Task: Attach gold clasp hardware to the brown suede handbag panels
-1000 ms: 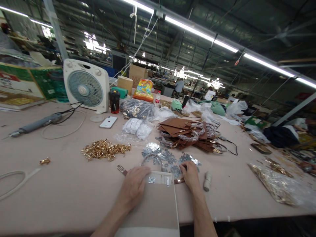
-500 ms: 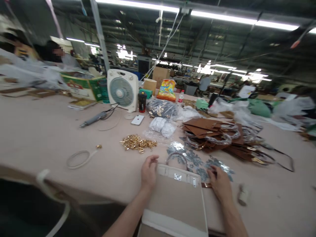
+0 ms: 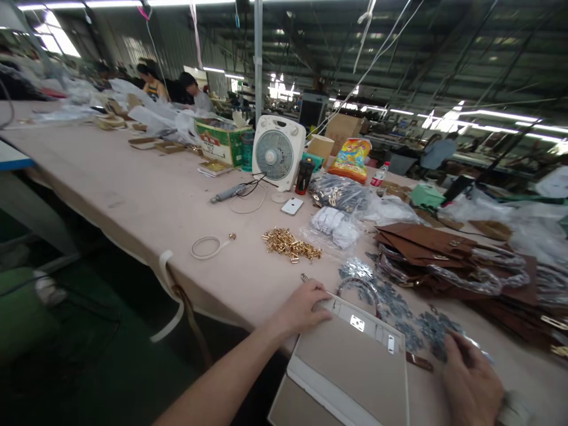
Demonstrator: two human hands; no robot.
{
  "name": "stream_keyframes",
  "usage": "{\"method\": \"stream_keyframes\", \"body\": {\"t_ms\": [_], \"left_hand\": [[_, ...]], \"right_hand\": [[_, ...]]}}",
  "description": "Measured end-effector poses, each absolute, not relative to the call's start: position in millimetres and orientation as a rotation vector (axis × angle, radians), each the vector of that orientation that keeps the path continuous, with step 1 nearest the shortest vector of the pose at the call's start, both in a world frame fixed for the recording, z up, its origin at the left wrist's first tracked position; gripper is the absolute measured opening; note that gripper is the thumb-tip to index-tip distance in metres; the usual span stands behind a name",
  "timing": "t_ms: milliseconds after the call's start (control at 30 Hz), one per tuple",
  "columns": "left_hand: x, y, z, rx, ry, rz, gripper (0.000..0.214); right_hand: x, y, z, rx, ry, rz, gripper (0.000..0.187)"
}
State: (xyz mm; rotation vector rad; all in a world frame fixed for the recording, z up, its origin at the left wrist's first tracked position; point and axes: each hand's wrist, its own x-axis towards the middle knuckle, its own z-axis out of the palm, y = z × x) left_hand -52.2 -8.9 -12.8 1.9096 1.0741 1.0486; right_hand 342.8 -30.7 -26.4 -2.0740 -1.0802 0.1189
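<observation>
A beige bag piece (image 3: 355, 361) lies at the table's front edge, its inner side facing up, with two shiny metal plates (image 3: 357, 323) along its top strip. A rounded, wrapped handle (image 3: 361, 284) shows beyond its far edge, and a brown strap (image 3: 419, 361) sticks out on the right. My left hand (image 3: 306, 307) grips the bag piece at its far left corner, thumb on top. To the right of the bag piece, my right hand (image 3: 473, 376) has its fingers curled together close to a spread of thin silver metal plates (image 3: 403, 319); what is between the fingertips is hidden.
Small gold fittings (image 3: 290, 245) lie heaped beyond my left hand. Brown bags (image 3: 426, 254) are stacked at right. Behind stand a fan (image 3: 278, 152), a tumbler (image 3: 304, 176), a phone (image 3: 291, 206) and a power tool (image 3: 231, 193). A coiled cord (image 3: 205, 248) lies at left. Other people sit far left.
The view has swung left, so things sit farther right in the picture. My left hand has turned over the bag piece's corner. My right hand has moved away from the strap, rightward.
</observation>
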Motion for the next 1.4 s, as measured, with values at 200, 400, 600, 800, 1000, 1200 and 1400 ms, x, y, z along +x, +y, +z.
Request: {"method": "stream_keyframes", "body": {"t_ms": [200, 400, 600, 800, 1000, 1200, 1400], "left_hand": [[-49, -4, -18, 1.904, 1.029, 1.101, 0.022], [-49, -6, -17, 1.969, 0.996, 1.145, 0.011], [-47, -7, -17, 1.998, 1.021, 1.146, 0.008], [-50, -10, -13, 2.005, 1.080, 1.076, 0.039], [-49, -10, -15, 1.955, 1.081, 1.087, 0.051], [-47, -8, -20, 1.936, 1.062, 1.140, 0.044], [-47, -9, -20, 1.914, 1.066, 1.151, 0.043]], "right_hand": [[336, -29, -26, -2.027, -1.114, 0.119, 0.049], [334, -30, -27, -1.946, -1.066, 0.078, 0.051], [292, -24, -3, -1.656, -1.026, 0.102, 0.058], [212, -13, 29, -1.447, -1.402, 0.649, 0.046], [147, -4, 28, -1.266, -1.879, 0.876, 0.029], [147, 2, 17, -1.201, -2.000, 0.805, 0.028], [142, 0, 10, -1.252, -2.040, 0.599, 0.022]]}}
